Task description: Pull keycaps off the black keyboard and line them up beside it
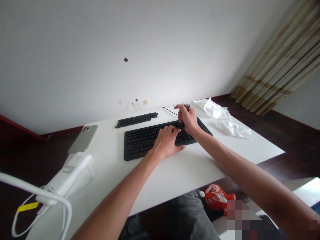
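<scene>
My left hand (165, 142) rests with curved fingers on the keys of a black keyboard (147, 141), holding nothing that I can see. My right hand (187, 120) sits above the keyboard's far right part, its fingers pinching a small dark object (187, 107) whose exact kind is too small to tell. A thin black cable (170, 111) runs across the white desk (200, 160) towards my right hand. A separate black strip of keys (136, 120) lies behind the keyboard.
A phone (83, 139) lies near the desk's left edge. A white power adapter (68, 174) with white cables sits at the front left. Crumpled white plastic (226, 121) lies at the right. A wall socket (140, 102) is behind the desk.
</scene>
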### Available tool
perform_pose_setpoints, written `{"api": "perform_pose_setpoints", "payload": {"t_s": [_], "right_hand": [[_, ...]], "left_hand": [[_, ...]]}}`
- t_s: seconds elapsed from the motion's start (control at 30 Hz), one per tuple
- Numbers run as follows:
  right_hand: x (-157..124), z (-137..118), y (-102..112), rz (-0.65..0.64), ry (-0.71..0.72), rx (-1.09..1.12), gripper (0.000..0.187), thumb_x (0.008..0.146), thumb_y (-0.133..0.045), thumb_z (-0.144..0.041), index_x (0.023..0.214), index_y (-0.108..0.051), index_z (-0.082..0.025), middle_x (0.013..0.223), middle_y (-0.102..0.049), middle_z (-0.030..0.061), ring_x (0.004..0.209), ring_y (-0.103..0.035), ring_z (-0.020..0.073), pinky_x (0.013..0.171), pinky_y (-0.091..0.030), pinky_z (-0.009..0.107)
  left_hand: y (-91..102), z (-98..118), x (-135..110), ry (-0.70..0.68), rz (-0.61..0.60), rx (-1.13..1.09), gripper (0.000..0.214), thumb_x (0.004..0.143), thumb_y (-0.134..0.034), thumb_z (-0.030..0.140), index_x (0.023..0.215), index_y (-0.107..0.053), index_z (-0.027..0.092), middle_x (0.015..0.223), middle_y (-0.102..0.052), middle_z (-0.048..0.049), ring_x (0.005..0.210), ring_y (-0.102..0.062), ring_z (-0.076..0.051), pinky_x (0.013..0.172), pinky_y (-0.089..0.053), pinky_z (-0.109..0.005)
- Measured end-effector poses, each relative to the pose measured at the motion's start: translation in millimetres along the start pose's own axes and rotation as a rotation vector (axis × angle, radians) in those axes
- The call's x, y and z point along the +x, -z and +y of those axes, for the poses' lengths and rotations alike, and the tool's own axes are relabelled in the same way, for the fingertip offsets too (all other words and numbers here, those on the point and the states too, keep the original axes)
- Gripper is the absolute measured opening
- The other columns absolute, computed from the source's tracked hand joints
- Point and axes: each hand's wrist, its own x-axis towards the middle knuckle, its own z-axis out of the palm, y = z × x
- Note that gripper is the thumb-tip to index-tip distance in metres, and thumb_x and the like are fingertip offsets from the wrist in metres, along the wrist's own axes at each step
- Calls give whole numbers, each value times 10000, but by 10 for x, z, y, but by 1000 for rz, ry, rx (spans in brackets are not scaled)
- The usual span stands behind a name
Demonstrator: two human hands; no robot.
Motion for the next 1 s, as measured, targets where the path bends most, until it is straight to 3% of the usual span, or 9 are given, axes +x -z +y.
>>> {"api": "perform_pose_setpoints", "payload": {"t_s": [0.33,0.5,0.63,0.8,1.0], "right_hand": [[-261,24,215,-111,149,36,285,889,-665,-403,689,-645,-202,531,-366,-50,494,-355,107,483,-301,255],[-444,136,324,-69,215,-24,341,894,-634,-409,620,-631,-206,520,-404,-26,513,-377,127,511,-321,279],[-430,130,327,-42,242,21,363,905,-627,-367,584,-603,-198,533,-424,-18,527,-394,121,517,-331,272],[-136,27,188,12,64,133,388,867,-705,-440,601,-539,-212,527,-346,-60,484,-352,95,471,-342,241],[120,-13,38,63,-137,66,351,820,-752,-456,682,-533,-219,538,-336,-85,465,-351,86,422,-346,218]], "left_hand": [[-10,-12,-17,-19,18,25,675,863,-723,590,1406,-569,220,1309,-606,-110,1190,-548,-326,969,-461,-456],[-8,-14,-21,-6,12,18,684,854,-723,600,1404,-565,225,1317,-604,-115,1199,-551,-332,973,-458,-451],[-9,-18,-22,-3,15,14,692,851,-720,611,1398,-568,217,1315,-614,-114,1193,-554,-329,974,-459,-449],[-17,-28,-31,-21,24,19,679,886,-683,607,1412,-558,197,1333,-606,-121,1202,-544,-326,981,-456,-457],[-5,-33,-30,-21,15,6,650,902,-652,617,1389,-570,195,1332,-605,-128,1209,-542,-331,994,-453,-463]]}}
